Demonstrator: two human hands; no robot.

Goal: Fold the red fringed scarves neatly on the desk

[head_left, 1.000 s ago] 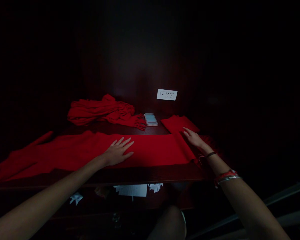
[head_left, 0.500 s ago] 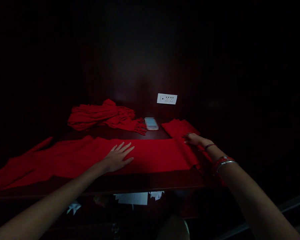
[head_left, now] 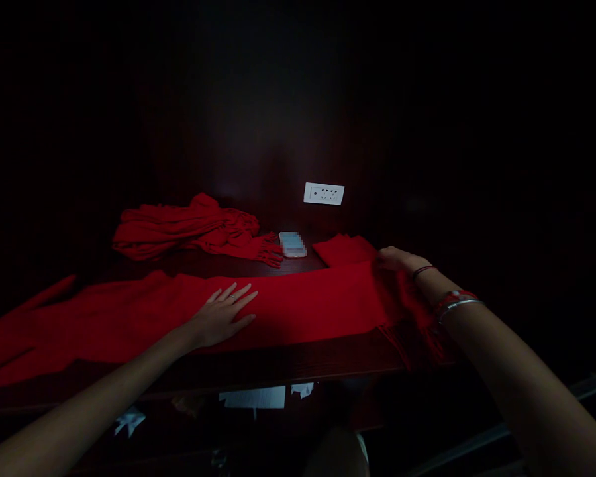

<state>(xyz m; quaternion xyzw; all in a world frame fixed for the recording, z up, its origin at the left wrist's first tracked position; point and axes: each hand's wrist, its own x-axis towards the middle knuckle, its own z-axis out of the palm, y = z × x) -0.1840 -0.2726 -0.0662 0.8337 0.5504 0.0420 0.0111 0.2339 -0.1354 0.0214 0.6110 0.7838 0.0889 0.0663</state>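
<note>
A long red scarf lies stretched across a dark wooden shelf, its fringe hanging over the front edge at the right. My left hand rests flat on the scarf's middle with fingers spread. My right hand has its fingers closed on the scarf's right end, which is lifted a little; the fingertips are partly hidden. Behind that end lies a folded red scarf. A loosely heaped red scarf with a fringe sits at the back left.
A phone with a blurred screen lies between the heaped and folded scarves. The back wall carries a white socket plate. Below the shelf edge are a sheet of paper and crumpled paper. Both sides are very dark.
My right hand has moved right and slightly up with the scarf's end, and its fringe now shows at the front edge. My left hand stays flat on the scarf. The view has shifted slightly.
</note>
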